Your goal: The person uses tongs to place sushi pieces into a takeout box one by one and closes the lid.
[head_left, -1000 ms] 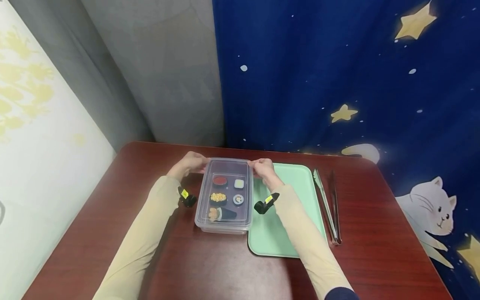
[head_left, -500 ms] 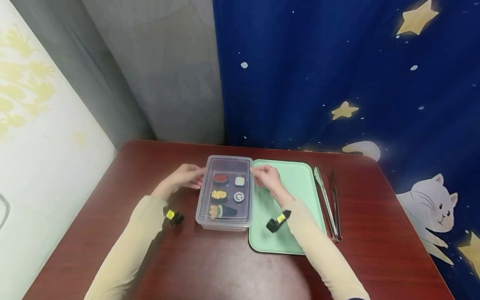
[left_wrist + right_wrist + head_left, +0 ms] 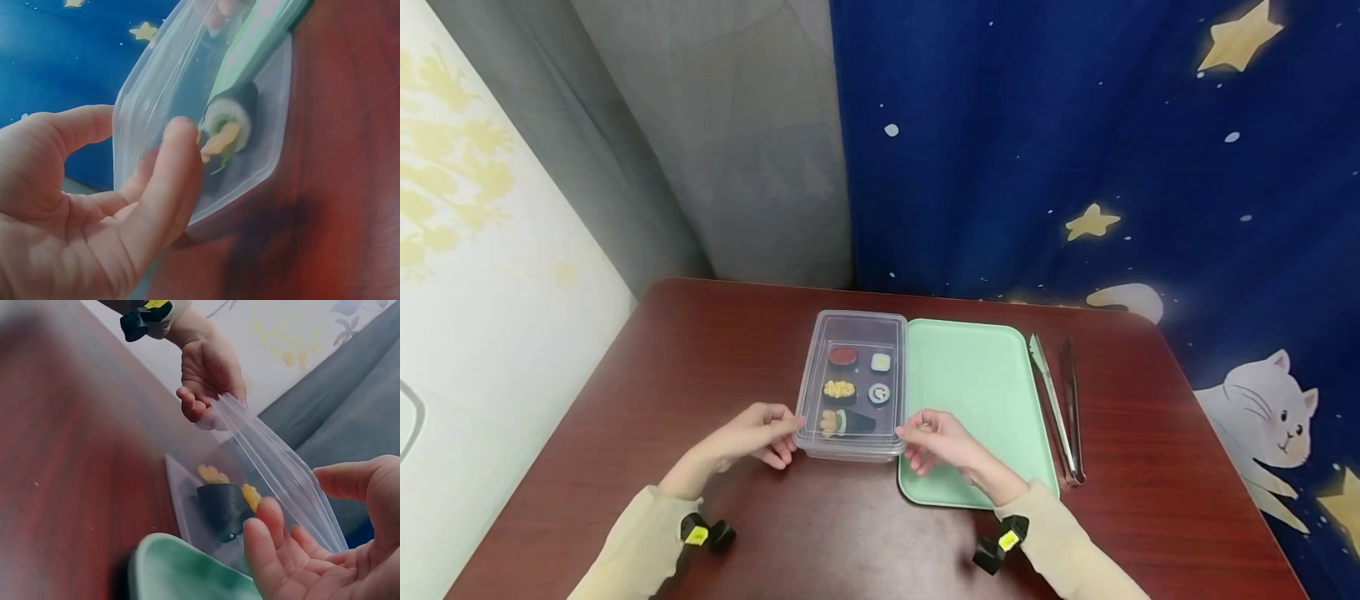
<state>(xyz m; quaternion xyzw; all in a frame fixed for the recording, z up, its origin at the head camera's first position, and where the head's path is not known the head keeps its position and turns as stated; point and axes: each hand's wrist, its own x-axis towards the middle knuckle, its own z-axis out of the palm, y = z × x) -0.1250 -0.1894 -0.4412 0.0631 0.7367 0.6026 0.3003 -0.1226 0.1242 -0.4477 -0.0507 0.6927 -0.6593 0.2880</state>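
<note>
Premises: a staged domestic corner, likely a play or recording booth. Evidence: dark red wooden bench (image 3: 865, 533), star-and-cat printed blue curtain (image 3: 1075, 150), grey drape (image 3: 737, 142), toy sushi (image 3: 842, 390).
</note>
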